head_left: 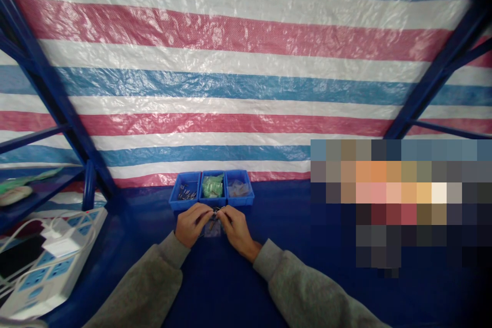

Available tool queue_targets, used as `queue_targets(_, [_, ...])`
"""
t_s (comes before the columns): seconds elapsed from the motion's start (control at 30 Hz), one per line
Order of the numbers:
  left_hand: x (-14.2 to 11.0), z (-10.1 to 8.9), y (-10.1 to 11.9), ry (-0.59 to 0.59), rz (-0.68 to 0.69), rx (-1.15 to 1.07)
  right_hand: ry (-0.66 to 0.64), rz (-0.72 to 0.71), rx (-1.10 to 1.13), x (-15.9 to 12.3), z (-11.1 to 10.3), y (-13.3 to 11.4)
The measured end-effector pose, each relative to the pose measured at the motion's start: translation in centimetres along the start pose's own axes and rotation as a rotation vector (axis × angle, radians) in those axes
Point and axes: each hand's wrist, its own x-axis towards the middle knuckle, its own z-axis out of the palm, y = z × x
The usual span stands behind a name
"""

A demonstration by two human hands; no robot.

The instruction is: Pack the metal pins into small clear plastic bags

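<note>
A small dark part (216,210) was pinched by the fingers of the left hand (192,224) and the right hand (239,230), about equally near both, its long axis too small to be made out, over the tabletop (226,287) just before the middle blue tray (212,201).

Fingers (203,219) are partly hiding a small part (216,210). Pixelation (400,200) is masking the lower right area. The left edge is cropping the power strip (60,269).
</note>
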Motion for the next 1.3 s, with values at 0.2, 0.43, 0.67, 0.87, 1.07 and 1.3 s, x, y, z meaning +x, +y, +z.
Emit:
queue_targets(0.2, [-0.27, -0.23, -0.03, 0.016, -0.169, 0.002, 0.000, 0.035, 0.024, 0.11, -0.20, -0.44])
queue_targets(0.43, [-0.45, -0.08, -0.11, -0.017, -0.202, -0.005, 0.012, 0.027, 0.039, 0.12, -0.27, -0.69])
queue_targets(0.67, [-0.14, -0.16, -0.12, 0.033, -0.155, 0.080, 0.024, 0.032, 0.047, 0.03, -0.21, -0.64])
queue_targets(0.87, [-0.09, -0.18, -0.51, 0.028, -0.030, 0.128, 0.064, 0.079, 0.057, -0.04, -0.21, -0.59])
queue_targets(1.07, [-0.10, -0.17, -0.80, 0.010, -0.045, 0.131, 0.093, 0.080, 0.068, -0.03, -0.31, -0.76])
queue_targets(1.3, [0.08, -0.02, -0.57, 0.059, -0.017, 0.097, 0.105, 0.083, 0.071, -0.14, -0.24, -0.67])
